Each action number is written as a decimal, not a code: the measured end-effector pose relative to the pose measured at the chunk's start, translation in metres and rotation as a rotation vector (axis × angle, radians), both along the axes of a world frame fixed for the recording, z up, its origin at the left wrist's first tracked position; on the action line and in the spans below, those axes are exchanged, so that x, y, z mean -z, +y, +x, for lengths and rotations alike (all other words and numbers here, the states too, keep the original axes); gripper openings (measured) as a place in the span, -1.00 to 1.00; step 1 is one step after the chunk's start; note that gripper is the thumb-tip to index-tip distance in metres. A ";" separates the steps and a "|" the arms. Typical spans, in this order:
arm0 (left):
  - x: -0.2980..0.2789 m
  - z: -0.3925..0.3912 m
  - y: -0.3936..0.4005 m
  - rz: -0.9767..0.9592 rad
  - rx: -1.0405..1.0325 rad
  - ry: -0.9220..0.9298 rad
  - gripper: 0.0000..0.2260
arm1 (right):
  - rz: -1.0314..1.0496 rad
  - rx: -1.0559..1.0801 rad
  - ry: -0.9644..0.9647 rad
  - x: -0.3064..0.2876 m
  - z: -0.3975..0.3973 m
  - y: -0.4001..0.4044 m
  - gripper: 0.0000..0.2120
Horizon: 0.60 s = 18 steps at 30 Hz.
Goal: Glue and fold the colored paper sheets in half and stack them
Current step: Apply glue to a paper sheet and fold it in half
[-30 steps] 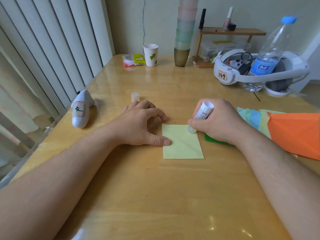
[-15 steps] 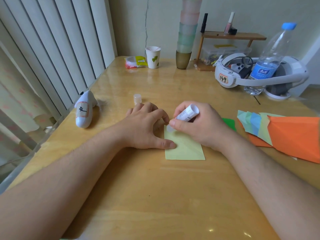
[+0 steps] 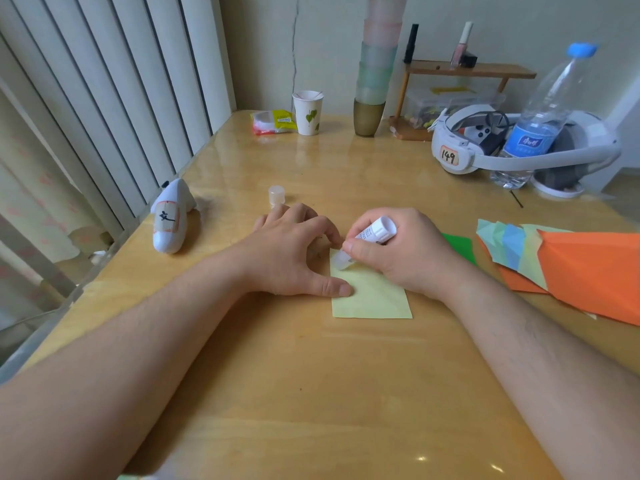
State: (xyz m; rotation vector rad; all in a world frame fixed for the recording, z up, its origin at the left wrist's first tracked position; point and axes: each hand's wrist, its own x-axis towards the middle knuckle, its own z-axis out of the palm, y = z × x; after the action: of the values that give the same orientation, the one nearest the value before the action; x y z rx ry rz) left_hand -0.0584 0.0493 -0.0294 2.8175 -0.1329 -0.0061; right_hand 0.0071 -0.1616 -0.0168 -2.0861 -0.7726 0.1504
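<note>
One yellow-green paper sheet lay beneath the glue stick clutched in the right hand, tip at its far-left corner; the left hand pressed the sheet's left edge with relaxed fingers.

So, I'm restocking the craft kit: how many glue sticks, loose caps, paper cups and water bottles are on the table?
glue stick: 1
loose cap: 1
paper cup: 1
water bottle: 1
Total: 4
</note>
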 end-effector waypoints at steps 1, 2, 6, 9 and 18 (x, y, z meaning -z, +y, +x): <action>0.000 0.000 0.000 -0.003 0.002 -0.001 -0.26 | -0.007 0.001 0.006 -0.002 0.001 -0.003 -0.90; 0.000 -0.001 0.000 -0.005 0.005 -0.002 -0.26 | -0.020 0.003 0.009 -0.003 0.002 -0.006 -0.91; -0.001 -0.001 0.002 -0.006 0.014 0.009 -0.23 | -0.081 0.022 0.021 -0.009 0.011 -0.027 -0.91; -0.001 -0.001 0.002 -0.007 0.019 0.007 -0.23 | -0.088 0.039 0.018 -0.011 0.018 -0.038 -0.91; 0.001 0.000 0.003 0.008 0.024 -0.008 -0.24 | -0.108 0.069 0.004 -0.010 0.021 -0.040 -0.92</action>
State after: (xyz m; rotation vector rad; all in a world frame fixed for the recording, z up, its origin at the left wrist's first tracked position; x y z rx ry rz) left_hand -0.0588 0.0525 -0.0303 2.8240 -0.1691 -0.0002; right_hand 0.0283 -0.2015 -0.0072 -2.2104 -0.7027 0.1620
